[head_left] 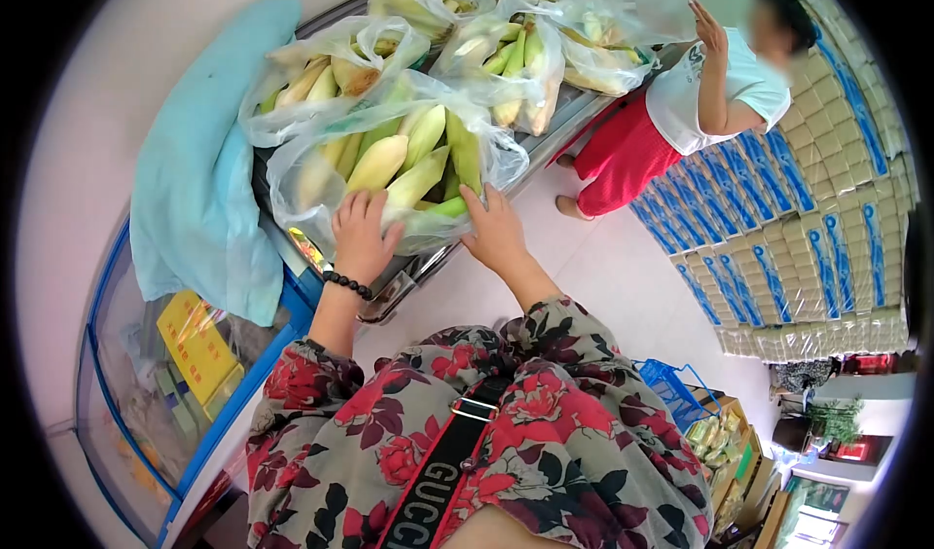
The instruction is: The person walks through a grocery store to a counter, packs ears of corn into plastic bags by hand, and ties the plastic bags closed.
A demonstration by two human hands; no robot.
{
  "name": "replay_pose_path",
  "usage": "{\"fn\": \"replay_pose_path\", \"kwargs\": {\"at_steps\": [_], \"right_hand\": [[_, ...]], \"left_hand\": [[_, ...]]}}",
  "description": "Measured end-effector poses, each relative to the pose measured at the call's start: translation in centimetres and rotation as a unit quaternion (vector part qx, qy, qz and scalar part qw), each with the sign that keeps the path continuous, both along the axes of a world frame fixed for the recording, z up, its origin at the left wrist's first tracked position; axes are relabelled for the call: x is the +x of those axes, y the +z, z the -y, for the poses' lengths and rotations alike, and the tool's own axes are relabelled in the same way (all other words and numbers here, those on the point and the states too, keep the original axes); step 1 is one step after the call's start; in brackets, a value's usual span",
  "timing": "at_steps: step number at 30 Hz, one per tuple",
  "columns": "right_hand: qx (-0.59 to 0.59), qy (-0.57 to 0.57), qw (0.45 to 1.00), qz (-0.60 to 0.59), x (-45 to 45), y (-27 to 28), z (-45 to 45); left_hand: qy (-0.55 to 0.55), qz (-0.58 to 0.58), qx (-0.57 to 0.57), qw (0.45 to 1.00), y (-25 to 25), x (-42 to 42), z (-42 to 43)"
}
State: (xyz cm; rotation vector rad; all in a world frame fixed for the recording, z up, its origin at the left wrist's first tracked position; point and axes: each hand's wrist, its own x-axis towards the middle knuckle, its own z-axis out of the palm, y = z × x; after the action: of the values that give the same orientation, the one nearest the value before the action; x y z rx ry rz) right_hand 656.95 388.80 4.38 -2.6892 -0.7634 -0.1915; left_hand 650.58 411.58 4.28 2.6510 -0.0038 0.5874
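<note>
A clear plastic bag point(292, 164) full of corn cobs point(377, 164) lies in front of me with its mouth spread wide. The cobs are pale yellow and green, partly in husk. My left hand point(362, 233), with a dark beaded bracelet at the wrist, rests on the bag's near edge by the pale cobs, thumb apart from the fingers. On the bag's near right side, my right hand point(494, 228) touches the plastic beside a green husk, fingers extended. Whether either hand pinches the film is hard to make out.
Several other bags of corn point(506, 62) line the counter behind. A light blue cloth point(209, 160) drapes at left above a blue-framed case point(195, 471). At right stand a person in red trousers point(630, 155), stacked wrapped packs point(778, 228) and a blue basket point(671, 393).
</note>
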Motion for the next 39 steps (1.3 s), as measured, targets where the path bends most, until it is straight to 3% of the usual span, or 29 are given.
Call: {"fn": "replay_pose_path", "kwargs": {"at_steps": [5, 12, 18, 22, 27, 31, 34, 38, 39], "right_hand": [[-0.001, 0.07, 0.994, -0.08, 2.7, 0.0, 2.8], [-0.056, 0.303, 0.951, 0.011, 6.0, 2.6, 3.3], [-0.024, 0.402, 0.912, -0.081, 10.6, 2.4, 3.3], [-0.037, 0.45, 0.887, -0.101, 12.4, 0.8, 2.8], [-0.079, 0.467, 0.875, -0.099, 13.0, 0.5, 0.9], [-0.104, 0.469, 0.872, -0.094, 12.6, 0.8, 0.2], [-0.055, 0.46, 0.883, -0.07, 13.3, -1.1, 0.4], [-0.064, 0.453, 0.88, -0.132, 13.5, 1.1, 1.1], [-0.085, 0.443, 0.877, -0.162, 13.7, 1.5, 1.2]], "left_hand": [[0.041, -0.032, 0.005, 0.999, -1.1, 1.0, 0.9], [0.132, -0.035, 0.007, 0.991, -1.0, 2.2, 2.4], [0.207, -0.051, -0.011, 0.977, -0.2, 2.1, 3.8], [0.241, 0.027, -0.073, 0.967, 3.3, 3.4, 5.2], [0.219, 0.115, -0.046, 0.968, 7.8, 6.5, 3.0], [0.179, 0.03, -0.044, 0.982, 9.9, 11.9, -0.8], [0.178, -0.01, 0.052, 0.983, 6.3, 18.3, -5.1], [0.195, -0.255, 0.003, 0.947, 7.4, 23.3, -5.8], [0.157, -0.245, 0.003, 0.957, 5.2, 24.5, -7.5]]}}
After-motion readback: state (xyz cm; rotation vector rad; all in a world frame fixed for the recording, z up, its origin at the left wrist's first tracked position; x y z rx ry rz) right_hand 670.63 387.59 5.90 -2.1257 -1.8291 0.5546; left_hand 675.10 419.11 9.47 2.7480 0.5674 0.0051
